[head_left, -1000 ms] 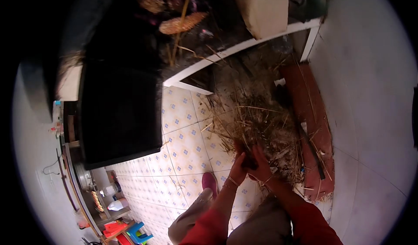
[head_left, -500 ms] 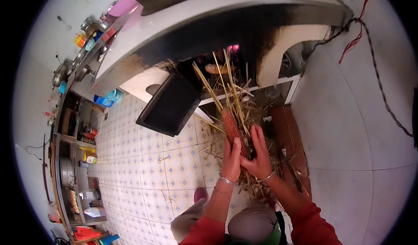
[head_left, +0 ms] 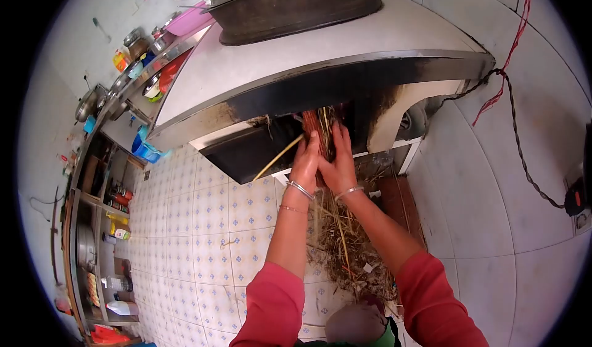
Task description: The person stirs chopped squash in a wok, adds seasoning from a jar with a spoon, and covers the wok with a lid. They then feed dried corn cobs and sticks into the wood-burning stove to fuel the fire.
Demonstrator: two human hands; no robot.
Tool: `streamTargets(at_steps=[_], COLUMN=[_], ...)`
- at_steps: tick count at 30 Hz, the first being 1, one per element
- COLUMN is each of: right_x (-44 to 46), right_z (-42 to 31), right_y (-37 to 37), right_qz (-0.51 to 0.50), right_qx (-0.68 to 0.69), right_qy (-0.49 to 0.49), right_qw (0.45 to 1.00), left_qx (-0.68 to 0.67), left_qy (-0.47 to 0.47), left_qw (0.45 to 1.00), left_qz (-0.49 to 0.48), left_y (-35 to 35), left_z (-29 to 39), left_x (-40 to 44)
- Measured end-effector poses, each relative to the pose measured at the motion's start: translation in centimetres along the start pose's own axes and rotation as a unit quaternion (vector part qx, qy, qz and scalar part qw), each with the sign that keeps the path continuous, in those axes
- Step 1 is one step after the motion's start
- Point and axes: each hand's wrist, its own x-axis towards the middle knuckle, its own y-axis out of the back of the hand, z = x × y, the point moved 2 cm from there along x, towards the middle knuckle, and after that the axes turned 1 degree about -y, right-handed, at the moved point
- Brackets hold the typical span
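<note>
Between my left hand and my right hand is a bundle of straw and reddish corncobs. Both hands press on it from the sides, fingers pointing forward. The bundle's far end is inside the dark opening of the stove, where it is hidden. One pale stalk sticks out to the left of my left hand. A black metal door hangs at the opening's left. Loose straw lies on the floor below my hands.
A large dark pot stands on the white stovetop. Shelves with bottles and pans line the left. Red and black cords hang on the right wall. A reddish board lies beside the straw.
Both hands lifted the bundle from the floor straw, then moved it forward into the stove opening. My view has risen, so the stovetop and pot now show.
</note>
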Motion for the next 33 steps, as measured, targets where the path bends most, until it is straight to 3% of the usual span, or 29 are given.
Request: streamTargets(at_steps=[1, 4, 5, 6, 9, 11, 15, 17, 28, 30, 33], right_x=[1.2, 4.4, 5.2, 5.9, 7.2, 7.4, 4.1, 2.4, 4.7, 6.2, 8.6], right_z=[0.0, 1.6, 2.0, 2.2, 3.1, 3.1, 1.7, 1.2, 3.8, 3.4, 5.9], right_y=[-0.4, -2.1, -2.5, -2.7, -3.6, -3.6, -2.5, -2.2, -6.0, -6.4, -8.5], right_qz=[0.021, 0.085, 0.083, 0.083, 0.064, 0.020, 0.033, -0.038, -0.009, -0.022, -0.070], right_qx=[-0.008, -0.015, -0.008, -0.001, -0.070, -0.129, -0.205, -0.339, -0.441, -0.455, -0.468], right_qy=[0.005, 0.026, 0.038, 0.050, 0.042, 0.020, 0.003, 0.087, 0.120, 0.167, 0.143], right_qw=[1.000, 0.996, 0.996, 0.995, 0.995, 0.991, 0.978, 0.936, 0.890, 0.874, 0.869], left_qx=[0.016, 0.103, 0.255, 0.256, 0.325, 0.267, 0.211, 0.193, 0.224, 0.262, 0.233], left_qy=[-0.022, -0.062, -0.003, -0.005, -0.224, -0.277, -0.193, -0.165, -0.147, -0.148, -0.130], left_qw=[0.999, 0.992, 0.967, 0.967, 0.919, 0.923, 0.958, 0.967, 0.963, 0.954, 0.963], left_qz=[-0.043, -0.032, -0.010, -0.012, -0.011, -0.035, -0.007, 0.004, 0.037, 0.009, 0.017], left_y=[0.4, -0.1, -0.3, -0.1, 0.3, 0.0, 1.1, 1.7, 1.9, 1.6, 2.2], left_z=[0.3, 0.8, 1.4, 0.9, -1.9, -3.7, -4.6, -4.8, -4.8, -4.4, -5.7], left_x=[0.9, 1.0, -0.1, -0.4, -1.3, -1.6, -0.7, -0.5, -7.1, -9.4, -11.8])
